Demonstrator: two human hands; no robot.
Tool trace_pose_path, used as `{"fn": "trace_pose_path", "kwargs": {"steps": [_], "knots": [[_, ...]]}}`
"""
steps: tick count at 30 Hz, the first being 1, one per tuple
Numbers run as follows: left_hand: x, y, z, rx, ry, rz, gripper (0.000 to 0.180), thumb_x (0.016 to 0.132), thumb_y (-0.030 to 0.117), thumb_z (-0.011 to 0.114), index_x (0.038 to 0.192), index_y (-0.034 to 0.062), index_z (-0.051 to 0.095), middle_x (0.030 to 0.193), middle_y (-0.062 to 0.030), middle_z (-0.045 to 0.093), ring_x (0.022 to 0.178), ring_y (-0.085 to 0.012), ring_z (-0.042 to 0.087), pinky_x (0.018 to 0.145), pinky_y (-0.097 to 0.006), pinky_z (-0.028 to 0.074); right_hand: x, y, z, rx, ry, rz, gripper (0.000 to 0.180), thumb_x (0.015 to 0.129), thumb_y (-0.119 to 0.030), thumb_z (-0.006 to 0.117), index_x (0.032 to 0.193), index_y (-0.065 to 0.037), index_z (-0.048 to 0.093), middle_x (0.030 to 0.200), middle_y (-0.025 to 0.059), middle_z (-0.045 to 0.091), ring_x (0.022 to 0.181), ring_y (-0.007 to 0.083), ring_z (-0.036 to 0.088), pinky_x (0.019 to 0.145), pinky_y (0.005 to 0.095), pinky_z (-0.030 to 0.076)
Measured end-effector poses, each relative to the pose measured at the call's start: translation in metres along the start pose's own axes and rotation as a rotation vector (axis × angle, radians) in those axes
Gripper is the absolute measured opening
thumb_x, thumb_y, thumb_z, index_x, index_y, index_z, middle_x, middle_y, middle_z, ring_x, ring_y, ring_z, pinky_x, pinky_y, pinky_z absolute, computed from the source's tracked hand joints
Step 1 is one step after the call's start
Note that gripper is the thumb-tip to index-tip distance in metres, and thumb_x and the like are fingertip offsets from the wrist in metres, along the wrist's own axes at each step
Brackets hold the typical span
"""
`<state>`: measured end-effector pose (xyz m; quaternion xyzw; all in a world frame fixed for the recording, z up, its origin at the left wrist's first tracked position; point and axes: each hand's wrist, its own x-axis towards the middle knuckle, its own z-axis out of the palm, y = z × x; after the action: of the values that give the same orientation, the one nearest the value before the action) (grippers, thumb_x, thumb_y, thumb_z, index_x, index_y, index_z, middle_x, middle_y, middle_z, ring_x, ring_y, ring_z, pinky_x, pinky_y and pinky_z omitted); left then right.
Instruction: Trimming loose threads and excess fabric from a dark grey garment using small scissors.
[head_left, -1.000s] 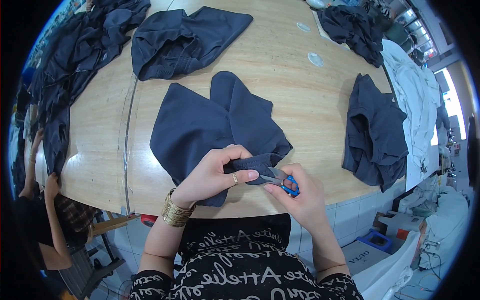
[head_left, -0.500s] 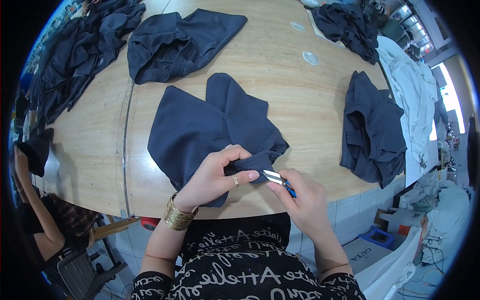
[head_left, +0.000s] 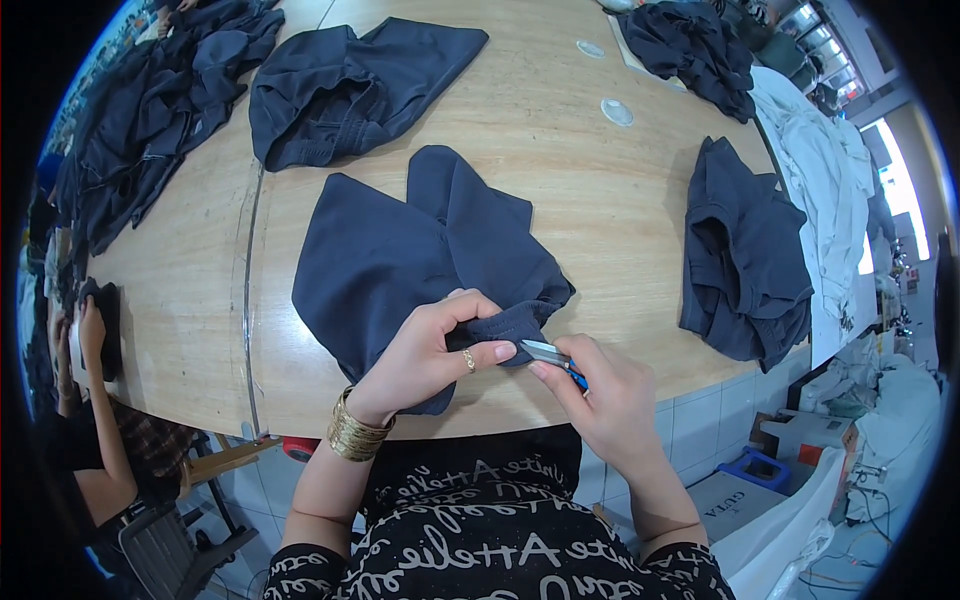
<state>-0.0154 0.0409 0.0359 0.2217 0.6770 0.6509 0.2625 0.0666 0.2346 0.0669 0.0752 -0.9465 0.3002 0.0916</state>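
A pair of dark navy shorts point(head_left: 375, 250) lies spread on the table in front of me, its gathered elastic waistband toward me. My left hand point(head_left: 425, 350) pinches that waistband between thumb and fingers and lifts it slightly. In my right hand point(head_left: 612, 405) is a pair of thread snips point(head_left: 547, 353) with blue handles, gripped between thumb and fingers. The blade tips point left and meet the waistband cloth right beside my left thumb. Any thread at the tips is too small to make out.
More navy shorts point(head_left: 370, 90) lie at the far left, and a folded dark garment point(head_left: 745, 260) is on the right. Dark garments are heaped at the far left point(head_left: 150, 130) and far right point(head_left: 690, 50). White cloth point(head_left: 815, 170) hangs along the right edge. A co-worker's hands point(head_left: 88, 335) handle dark cloth at left.
The snips' blades have drawn closer together and tilted a little at the waistband. My left hand keeps its hold. The co-worker's hands and dark cloth at the left have shifted.
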Motion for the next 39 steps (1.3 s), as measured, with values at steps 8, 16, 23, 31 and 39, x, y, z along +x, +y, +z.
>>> {"fn": "trace_pose_path", "kwargs": {"steps": [8,16,23,31,39], "knots": [[0.000,0.000,-0.001,-0.042,-0.009,-0.024,0.019,0.085,0.015,0.070,0.094,-0.0005,0.064,0.081,-0.0021,0.057,0.078,-0.0115,0.048,0.072,-0.025,0.040,0.001,0.000,-0.003,-0.005,-0.018,0.012,0.020,0.085,-0.024,0.069,0.087,-0.006,0.060,0.069,0.0062,0.062,0.052,0.0215,0.058,0.047,0.0315,0.043],[0.000,0.001,-0.001,-0.009,-0.019,-0.003,0.018,0.087,0.015,0.068,0.095,-0.0002,0.064,0.081,-0.0020,0.057,0.079,-0.0120,0.048,0.073,-0.026,0.040,0.004,-0.001,-0.008,-0.040,-0.037,-0.036,0.020,0.084,-0.023,0.070,0.087,-0.006,0.060,0.069,0.0056,0.061,0.054,0.0207,0.059,0.048,0.0309,0.043],[0.001,0.001,-0.002,0.048,-0.025,0.034,0.018,0.086,0.014,0.068,0.095,-0.0002,0.064,0.081,-0.0040,0.057,0.078,-0.0141,0.048,0.072,-0.027,0.040,0.007,0.001,-0.011,-0.076,-0.057,-0.096,0.022,0.084,-0.025,0.070,0.087,-0.006,0.060,0.067,0.0057,0.059,0.054,0.0207,0.058,0.048,0.0309,0.043],[0.001,0.001,-0.002,0.058,-0.030,0.031,0.018,0.085,0.014,0.069,0.095,-0.0007,0.064,0.080,-0.0045,0.057,0.078,-0.0144,0.048,0.071,-0.027,0.040,0.008,0.003,-0.010,-0.065,-0.074,-0.100,0.022,0.084,-0.025,0.069,0.087,-0.006,0.059,0.067,0.0060,0.058,0.054,0.0214,0.058,0.048,0.0316,0.043],[0.001,0.002,-0.002,0.019,-0.030,-0.004,0.018,0.086,0.014,0.069,0.095,-0.0005,0.064,0.081,-0.0033,0.057,0.077,-0.0127,0.048,0.070,-0.026,0.040,0.009,0.004,-0.010,-0.059,-0.074,-0.093,0.021,0.084,-0.025,0.069,0.086,-0.007,0.059,0.066,0.0057,0.057,0.054,0.0213,0.057,0.049,0.0319,0.043]]}}
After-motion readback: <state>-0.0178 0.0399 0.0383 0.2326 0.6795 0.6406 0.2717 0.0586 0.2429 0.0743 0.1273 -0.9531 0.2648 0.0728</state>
